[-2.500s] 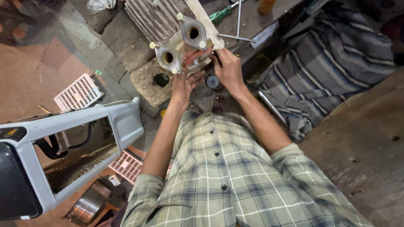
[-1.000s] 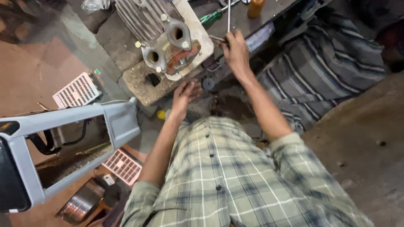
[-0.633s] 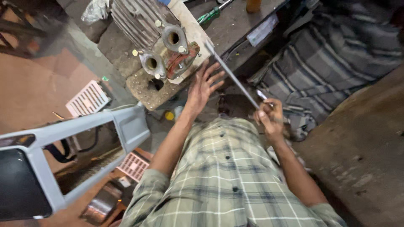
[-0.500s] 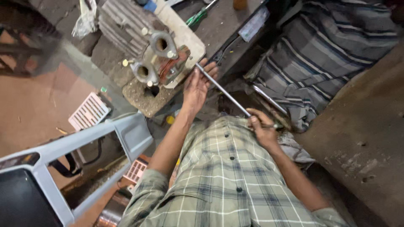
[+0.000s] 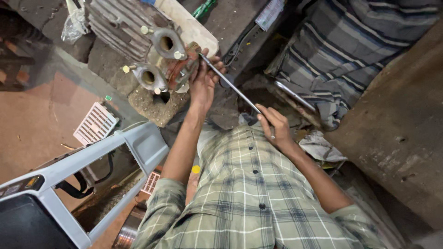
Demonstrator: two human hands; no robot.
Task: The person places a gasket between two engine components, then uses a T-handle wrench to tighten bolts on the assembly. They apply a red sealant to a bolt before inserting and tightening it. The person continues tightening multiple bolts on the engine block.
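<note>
Right hand (image 5: pixel 273 127) grips near end of long metal rod (image 5: pixel 230 85). Rod's far tip meets the metal engine part (image 5: pixel 161 62) on concrete block (image 5: pixel 154 99). Left hand (image 5: pixel 204 80), fingers curled, steadies rod beside that part.

Green-and-white plaid shirt (image 5: pixel 258 203); grey metal casting (image 5: pixel 159 60) with a reddish-brown gasket (image 5: pixel 177 74); silver rod (image 5: pixel 230 85); grey-and-blue striped cloth (image 5: pixel 341 50); white grille (image 5: pixel 96 123); pale grey plastic frame (image 5: pixel 92 161); green-handled screwdriver (image 5: pixel 204 8).
</note>
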